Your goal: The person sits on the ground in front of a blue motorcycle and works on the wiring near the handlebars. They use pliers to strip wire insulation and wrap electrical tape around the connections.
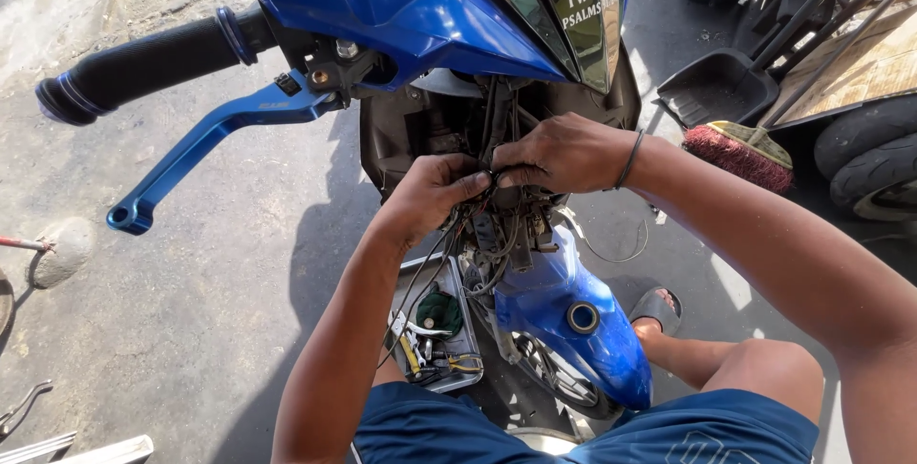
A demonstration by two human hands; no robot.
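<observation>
Wiring bundle [489, 199] sits at frame centre, under the blue motorcycle's front cowl [401, 6]. From its left, the left hand [432, 195] pinches the wires with curled fingers; from its right, the right hand [564, 152] closes over them from above.

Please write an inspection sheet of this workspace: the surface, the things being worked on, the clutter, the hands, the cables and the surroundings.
Surface: grey concrete ground, sunlit, partly in shadow.
Job's things: blue motorcycle front with its inner wiring exposed; blue brake lever; blue fender.
Clutter: metal tool tray holding pliers and small tools.
Hands: left hand and right hand both pinch the wire bundle.
Cables: loose black wires hang down over the tray.
Surroundings: dustpan, red broom, tyres.
</observation>
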